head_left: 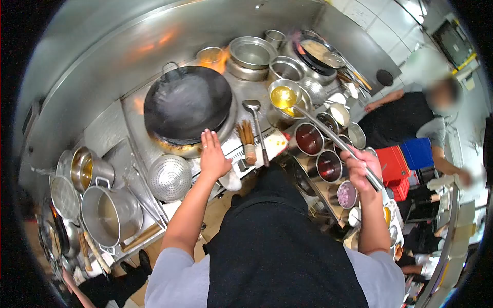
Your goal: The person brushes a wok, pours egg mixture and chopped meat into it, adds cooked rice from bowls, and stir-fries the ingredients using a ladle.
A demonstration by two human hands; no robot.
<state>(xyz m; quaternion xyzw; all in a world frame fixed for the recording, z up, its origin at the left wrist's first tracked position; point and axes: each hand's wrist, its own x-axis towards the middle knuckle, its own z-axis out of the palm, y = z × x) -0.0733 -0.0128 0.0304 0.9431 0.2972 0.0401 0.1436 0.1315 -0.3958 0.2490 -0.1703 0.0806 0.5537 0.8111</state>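
My right hand (pixel 363 169) is wrapped round the long metal handle of a ladle (pixel 331 134). The ladle's far end reaches into bright yellow oil (pixel 283 96) at a metal pot (pixel 280 120); I cannot tell bowl from pot rim exactly. My left hand (pixel 214 156) is stretched out, palm down, at the near rim of a dark wok (pixel 189 105). Its fingertips look to be at the wok's edge, though contact is unclear. The wok sits on a burner and shows no food. Beside it lie a bamboo brush (pixel 247 143) and a wok spatula (pixel 258 126).
A perforated strainer (pixel 169 177) lies below the wok. On the left stands a large pot (pixel 109 215). Several sauce containers (pixel 309 138) line the right side. A second wok (pixel 316 51) stands at the back. A co-worker (pixel 405 115) is at the right.
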